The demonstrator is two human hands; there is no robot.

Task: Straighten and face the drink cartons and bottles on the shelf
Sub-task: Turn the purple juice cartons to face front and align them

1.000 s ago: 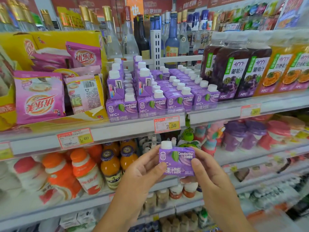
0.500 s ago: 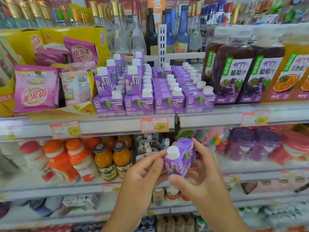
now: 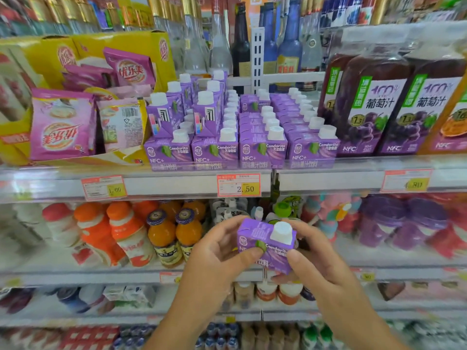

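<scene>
I hold a small purple drink carton (image 3: 262,238) with a white cap in front of the second shelf, tilted, its printed front toward me. My left hand (image 3: 217,256) grips its left side, thumb on the front. My right hand (image 3: 318,263) grips its right side and bottom corner. On the upper shelf (image 3: 177,183) stand rows of the same purple cartons (image 3: 240,147); the front row faces forward. Two cartons (image 3: 164,114) stacked on the left rows show their side panels. Large grape juice bottles (image 3: 374,104) stand to the right of the rows.
Pink snack packets in yellow display boxes (image 3: 63,122) fill the upper shelf's left. Glass bottles (image 3: 240,44) stand behind. Orange and white drink bottles (image 3: 121,231) and purple and red ones (image 3: 404,223) line the second shelf. Price tags (image 3: 238,185) hang on the shelf edge.
The carton has turned in my hands from cap-toward-me to front label facing me, tilted. Both hands shifted right with it, and the view moved closer to the shelf.
</scene>
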